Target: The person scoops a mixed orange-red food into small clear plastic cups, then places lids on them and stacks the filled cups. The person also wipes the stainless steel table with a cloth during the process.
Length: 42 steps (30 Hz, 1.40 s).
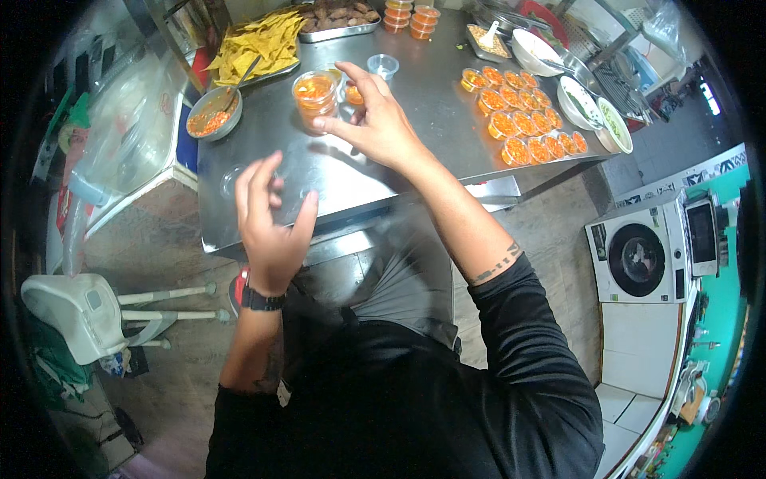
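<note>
My right hand (377, 123) reaches over the steel table (419, 114) with fingers spread, its thumb beside a stack of clear plastic cups (315, 99) filled with orange food. Whether the thumb touches the stack, I cannot tell. Behind that hand stand a small orange-filled cup (354, 94), partly hidden by the fingers, and a clear plastic cup (383, 67) that looks empty. Nearer to me, my left hand (266, 221) is raised at the table's front edge, fingers apart and holding nothing. Past its fingertips lies a clear round lid (232, 181).
Left: a bowl of orange sauce (212, 120) with a spoon, and yellow chips (257, 48) on a tray. Behind: a tray of brown pieces (338, 21) and stacked orange cups (423, 23). Right: rows of filled cups (526, 117) and white bowls (537, 52). A stool (78, 317) stands left.
</note>
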Motion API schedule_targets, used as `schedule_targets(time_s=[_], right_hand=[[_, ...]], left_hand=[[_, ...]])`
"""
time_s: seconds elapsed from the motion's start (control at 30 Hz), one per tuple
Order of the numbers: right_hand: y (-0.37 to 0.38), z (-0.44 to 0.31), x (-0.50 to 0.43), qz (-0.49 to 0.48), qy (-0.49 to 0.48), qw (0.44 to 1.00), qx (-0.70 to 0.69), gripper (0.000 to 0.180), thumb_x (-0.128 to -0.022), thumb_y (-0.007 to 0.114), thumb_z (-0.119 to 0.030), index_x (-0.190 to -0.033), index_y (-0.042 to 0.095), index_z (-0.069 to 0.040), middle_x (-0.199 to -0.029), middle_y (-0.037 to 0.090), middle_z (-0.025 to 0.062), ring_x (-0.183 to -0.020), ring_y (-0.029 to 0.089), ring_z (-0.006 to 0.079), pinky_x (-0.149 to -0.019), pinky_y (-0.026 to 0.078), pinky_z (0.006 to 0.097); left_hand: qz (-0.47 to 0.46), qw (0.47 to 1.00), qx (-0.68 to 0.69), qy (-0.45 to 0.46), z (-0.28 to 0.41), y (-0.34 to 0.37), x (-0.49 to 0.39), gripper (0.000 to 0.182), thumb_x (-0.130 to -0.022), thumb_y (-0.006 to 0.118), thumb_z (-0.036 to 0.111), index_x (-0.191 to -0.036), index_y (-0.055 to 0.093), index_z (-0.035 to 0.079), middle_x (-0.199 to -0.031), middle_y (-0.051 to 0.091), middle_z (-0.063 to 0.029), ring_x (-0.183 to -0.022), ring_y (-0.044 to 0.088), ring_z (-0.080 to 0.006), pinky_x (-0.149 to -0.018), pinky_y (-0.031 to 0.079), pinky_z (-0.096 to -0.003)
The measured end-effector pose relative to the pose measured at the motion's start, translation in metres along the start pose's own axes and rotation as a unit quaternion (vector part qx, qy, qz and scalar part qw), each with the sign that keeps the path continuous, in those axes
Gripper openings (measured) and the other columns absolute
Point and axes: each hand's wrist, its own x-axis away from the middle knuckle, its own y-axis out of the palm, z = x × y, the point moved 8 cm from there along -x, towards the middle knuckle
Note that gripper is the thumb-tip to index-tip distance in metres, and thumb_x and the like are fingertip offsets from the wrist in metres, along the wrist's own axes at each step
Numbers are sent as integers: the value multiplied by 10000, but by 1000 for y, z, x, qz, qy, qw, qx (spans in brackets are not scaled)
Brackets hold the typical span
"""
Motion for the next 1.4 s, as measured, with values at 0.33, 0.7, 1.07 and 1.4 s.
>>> schedule_targets(time_s=[0.33, 0.7, 1.07, 1.4], right_hand=[[8, -42, -29, 15, -166, 971, 171, 758, -888, 874, -486, -1533, 626, -176, -1555, 609, 189, -1367, 638, 424, -1123, 538, 516], [8, -21, -62, -139, -128, 979, 79, 557, -956, 853, -366, -1418, 709, -91, -1362, 760, 155, -1239, 743, 291, -1059, 582, 432], [23, -14, -68, -144, -111, 972, 150, 803, -711, 954, -364, -1342, 537, -94, -1150, 765, 269, -1093, 756, 457, -954, 591, 503], [-3, -2, -66, -58, -75, 989, 112, 770, -717, 957, -356, -1302, 535, -88, -1089, 768, 280, -1017, 777, 452, -904, 614, 495]], left_hand=[[-88, 993, -75, -3, -44, 42, -43, 818, -908, 770, 69, -1659, 444, 61, -1595, 529, -204, -1255, 663, -294, -943, 580, -356], [-157, 980, -54, -111, -99, 80, -84, 682, -919, 873, 265, -1493, 609, 8, -1225, 783, -194, -899, 812, -240, -828, 630, -380], [-188, 969, -61, -146, -105, 81, -90, 438, -911, 891, 315, -1219, 778, 25, -899, 818, -81, -782, 751, -130, -756, 580, -336], [-162, 975, -85, -126, -102, 78, -89, 612, -872, 916, 353, -1366, 746, 35, -1088, 814, -142, -852, 732, -134, -819, 592, -331]])
